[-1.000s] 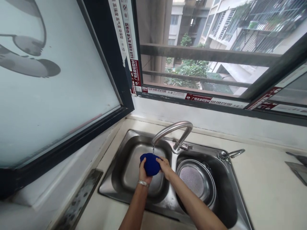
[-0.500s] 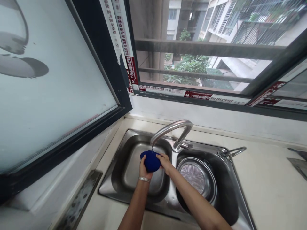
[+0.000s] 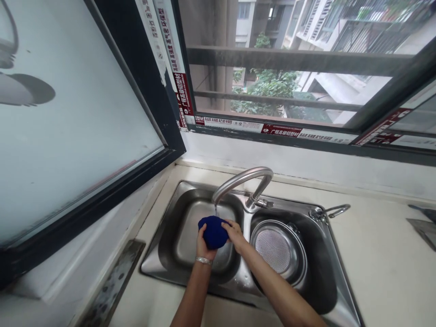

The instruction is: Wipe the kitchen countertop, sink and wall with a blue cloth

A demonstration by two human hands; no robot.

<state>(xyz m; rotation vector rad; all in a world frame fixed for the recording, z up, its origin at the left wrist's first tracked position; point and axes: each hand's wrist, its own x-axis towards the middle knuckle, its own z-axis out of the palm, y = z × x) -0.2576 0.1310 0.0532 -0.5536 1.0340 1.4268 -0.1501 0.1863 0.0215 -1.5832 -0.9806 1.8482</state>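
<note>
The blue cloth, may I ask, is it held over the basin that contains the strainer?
No, the left hand and right hand hold the blue cloth over the left basin, while the strainer sits in the right basin.

- Left forearm (image 3: 195, 290) steeply angled; left hand (image 3: 204, 249) curled, thumb upward.
- Right forearm (image 3: 272, 286) slanting leftward; right hand (image 3: 236, 237) gripping, thumb pointing left.
- Both hands near each other, wrists apart.

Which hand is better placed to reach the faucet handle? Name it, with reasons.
Probably the right hand: it holds the right edge of the blue item, nearer the faucet handle. The left hand holds the item's left side, farther away.
</note>
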